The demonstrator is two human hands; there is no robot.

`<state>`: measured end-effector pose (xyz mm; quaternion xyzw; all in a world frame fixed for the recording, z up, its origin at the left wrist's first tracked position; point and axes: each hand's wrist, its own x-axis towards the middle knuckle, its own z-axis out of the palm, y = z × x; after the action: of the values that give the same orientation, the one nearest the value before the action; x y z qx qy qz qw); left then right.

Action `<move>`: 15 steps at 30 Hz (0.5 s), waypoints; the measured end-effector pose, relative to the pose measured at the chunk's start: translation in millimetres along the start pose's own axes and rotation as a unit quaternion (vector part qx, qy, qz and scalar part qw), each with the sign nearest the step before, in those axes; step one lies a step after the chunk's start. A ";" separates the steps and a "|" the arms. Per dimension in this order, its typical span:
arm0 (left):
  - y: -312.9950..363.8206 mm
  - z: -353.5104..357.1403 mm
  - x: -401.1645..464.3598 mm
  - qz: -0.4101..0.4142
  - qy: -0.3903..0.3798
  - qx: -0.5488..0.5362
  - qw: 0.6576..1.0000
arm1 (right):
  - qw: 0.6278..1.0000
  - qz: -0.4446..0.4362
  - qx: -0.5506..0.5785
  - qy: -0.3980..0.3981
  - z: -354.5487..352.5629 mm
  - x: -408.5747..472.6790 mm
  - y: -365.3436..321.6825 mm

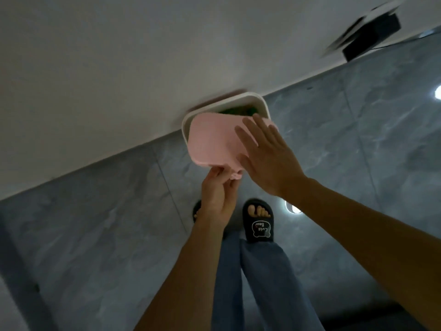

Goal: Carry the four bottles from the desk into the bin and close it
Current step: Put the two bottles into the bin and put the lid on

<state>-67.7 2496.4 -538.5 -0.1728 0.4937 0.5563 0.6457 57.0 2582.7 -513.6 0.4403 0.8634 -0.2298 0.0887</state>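
A white bin (pixel 260 101) stands on the floor against the white wall. Its pink lid (pixel 212 139) lies tilted over the opening, leaving a gap at the far side where something green (pixel 236 110) shows inside. My left hand (pixel 218 189) pinches the small tab at the lid's near edge. My right hand (pixel 267 156) lies flat with spread fingers on the lid's right part. No bottle can be made out clearly.
Grey marbled floor tiles (pixel 358 139) surround the bin. My feet in black slippers (pixel 257 220) stand just in front of it. A dark blurred box (pixel 372 32) sits by the wall at the upper right.
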 end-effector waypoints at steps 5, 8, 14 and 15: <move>-10.1 -1.7 22.6 -0.006 0.023 -0.119 0.993 | 0.998 -0.039 -0.047 -0.007 17.9 19.9 1.8; -13.7 3.7 41.6 -0.003 0.032 -0.153 0.988 | 0.996 -0.055 -0.068 -0.011 32.0 34.4 10.5; -27.1 10.9 59.0 -0.002 0.083 -0.195 0.977 | 0.993 -0.036 -0.114 -0.006 61.7 45.6 23.8; -29.3 12.1 58.2 -0.010 0.108 -0.196 0.975 | 0.993 -0.031 -0.115 -0.004 65.2 44.7 22.5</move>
<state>-42.5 2528.2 -590.8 -0.3599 0.4401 0.6135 0.5481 45.1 2595.3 -593.9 0.3989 0.8971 -0.1335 0.1352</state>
